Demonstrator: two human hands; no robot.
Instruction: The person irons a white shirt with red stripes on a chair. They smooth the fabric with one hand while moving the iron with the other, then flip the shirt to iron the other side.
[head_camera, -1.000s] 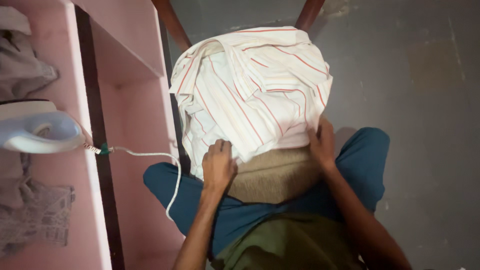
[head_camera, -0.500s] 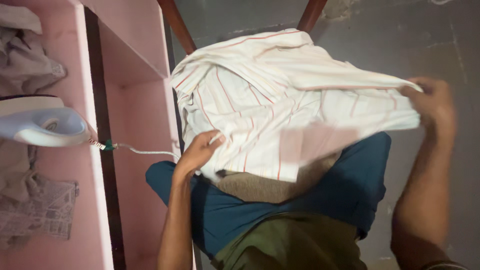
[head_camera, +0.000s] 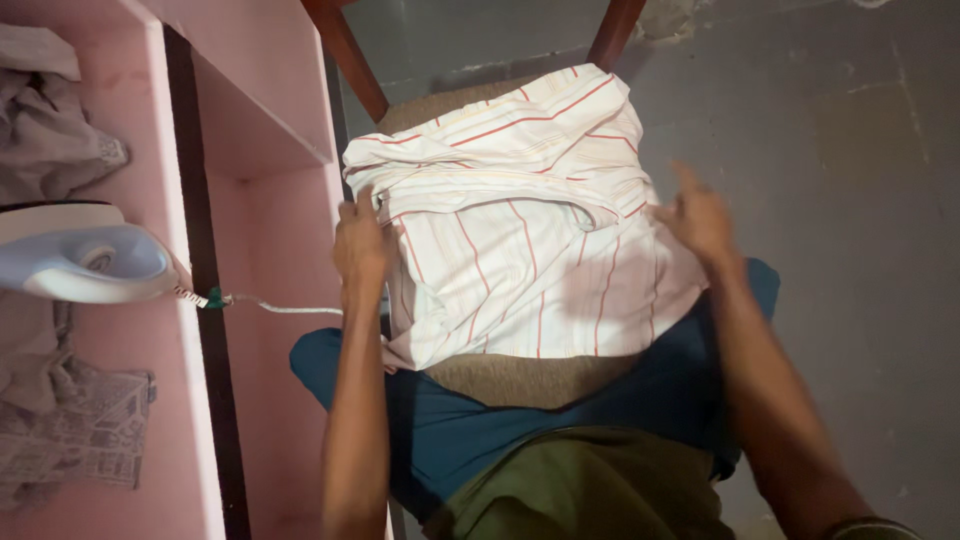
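Observation:
A white shirt with thin red stripes (head_camera: 520, 230) lies loosely folded on the tan seat of a wooden chair (head_camera: 520, 378). My left hand (head_camera: 360, 245) rests at the shirt's left edge, fingers on the cloth. My right hand (head_camera: 698, 215) hovers at the shirt's right edge with fingers spread, blurred, holding nothing that I can see. My legs in blue trousers (head_camera: 450, 430) straddle the seat's near side.
A pink shelf unit (head_camera: 250, 200) stands to the left. On its top sits a white and blue electric iron (head_camera: 80, 258), its white cord (head_camera: 280, 306) trailing toward my left knee, with crumpled grey cloths (head_camera: 50, 140) around it. Grey concrete floor (head_camera: 860, 200) lies to the right.
My right hand let go of the shirt part it had pulled out to the right and came back to the shirt's side. The shirt now lies flatter, and my left hand moved up along its left edge.

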